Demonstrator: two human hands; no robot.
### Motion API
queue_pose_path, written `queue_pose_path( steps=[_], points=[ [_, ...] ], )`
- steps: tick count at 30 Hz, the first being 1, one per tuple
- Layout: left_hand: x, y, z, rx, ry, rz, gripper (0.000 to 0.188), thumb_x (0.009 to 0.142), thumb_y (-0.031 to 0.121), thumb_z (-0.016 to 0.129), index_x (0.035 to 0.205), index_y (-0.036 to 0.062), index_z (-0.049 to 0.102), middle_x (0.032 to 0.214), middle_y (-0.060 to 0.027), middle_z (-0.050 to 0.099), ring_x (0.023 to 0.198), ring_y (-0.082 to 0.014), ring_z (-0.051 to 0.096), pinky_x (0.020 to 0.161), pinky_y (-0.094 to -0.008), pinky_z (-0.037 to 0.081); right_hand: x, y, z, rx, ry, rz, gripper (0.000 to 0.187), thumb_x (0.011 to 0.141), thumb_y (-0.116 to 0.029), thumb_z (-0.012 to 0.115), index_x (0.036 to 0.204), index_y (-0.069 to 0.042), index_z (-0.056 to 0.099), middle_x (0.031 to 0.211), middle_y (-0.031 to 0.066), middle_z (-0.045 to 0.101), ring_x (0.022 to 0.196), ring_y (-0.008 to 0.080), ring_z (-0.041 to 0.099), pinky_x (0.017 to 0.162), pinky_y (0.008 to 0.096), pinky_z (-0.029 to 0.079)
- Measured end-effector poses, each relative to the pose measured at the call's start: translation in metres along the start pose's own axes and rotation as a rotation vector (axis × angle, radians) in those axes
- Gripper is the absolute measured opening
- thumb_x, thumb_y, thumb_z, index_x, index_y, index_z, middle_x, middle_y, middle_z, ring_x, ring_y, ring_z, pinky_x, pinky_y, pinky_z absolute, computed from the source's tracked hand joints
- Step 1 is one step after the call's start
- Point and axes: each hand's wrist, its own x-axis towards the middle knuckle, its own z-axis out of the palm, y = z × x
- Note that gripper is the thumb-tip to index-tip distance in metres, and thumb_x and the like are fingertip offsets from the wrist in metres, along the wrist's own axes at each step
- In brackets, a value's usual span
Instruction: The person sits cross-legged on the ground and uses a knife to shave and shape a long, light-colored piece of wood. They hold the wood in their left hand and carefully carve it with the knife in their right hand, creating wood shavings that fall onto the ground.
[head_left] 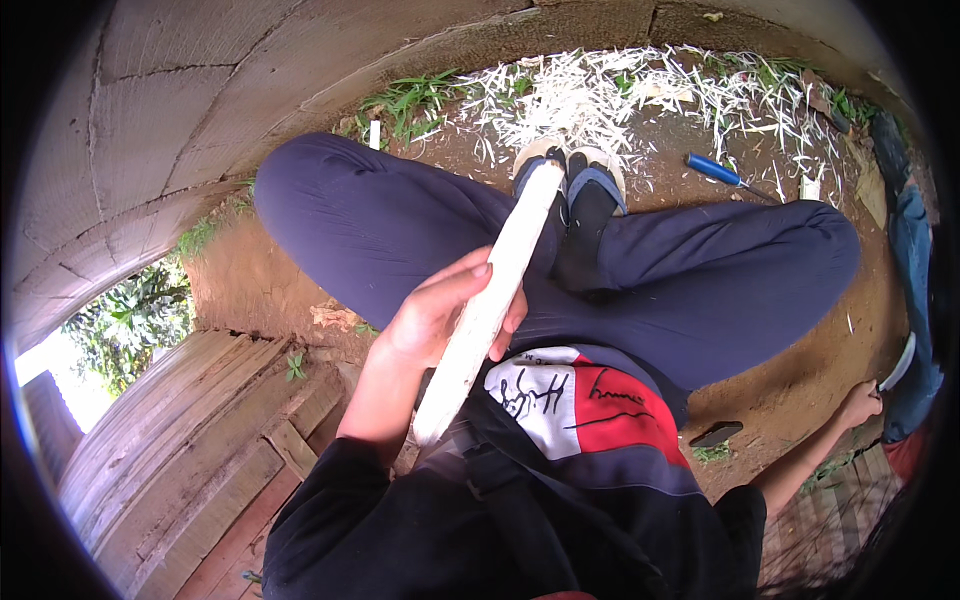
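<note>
I watch remotely: left hand [428, 312] pinching a white stick [503, 280].
Right of the stick, the right hand [860, 404] clenches a knife [901, 362]; beyond the stick lie shavings [575, 100].

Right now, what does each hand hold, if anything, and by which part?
Left hand: a pale stick, gripped around its middle. Right hand: apparently a knife, held at its handle end.
</note>
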Motion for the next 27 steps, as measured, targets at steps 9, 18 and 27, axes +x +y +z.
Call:
queue_pose_path(
  steps=[9,18,27],
  points=[
    [0.052,0.02,0.01,0.262,0.155,0.125,0.044,0.101,0.039,0.037,0.097,-0.0002,0.056,0.07,-0.0079,0.057,0.046,-0.0138,0.054,0.043,-0.024,0.047,-0.325,-0.227,-0.023,0.924,-0.749,-0.743,0.025,0.094,-0.026,0.056,0.101,-0.003,0.052,0.069,0.0098,0.056,0.057,0.0213,0.055,0.048,0.0328,0.04],
    [0.076,0.051,0.014,0.18,0.429,0.445,0.039,0.102,0.036,0.036,0.094,0.0031,0.056,0.061,-0.0055,0.054,0.042,-0.0149,0.05,0.039,-0.026,0.041,-0.391,-0.303,0.021,0.882,-0.873,-1.217,0.017,0.095,-0.02,0.052,0.097,-0.003,0.052,0.072,0.0171,0.06,0.068,0.0393,0.06,0.06,0.0459,0.047],
    [0.078,0.032,0.013,0.124,0.273,0.445,0.039,0.102,0.037,0.033,0.096,0.0031,0.052,0.063,-0.0056,0.05,0.044,-0.0161,0.048,0.04,-0.0269,0.04,-0.395,-0.296,0.028,0.54,-1.009,-1.237,0.03,0.095,-0.034,0.052,0.095,-0.004,0.049,0.071,0.019,0.062,0.069,0.0421,0.062,0.061,0.0504,0.049]
  ],
)
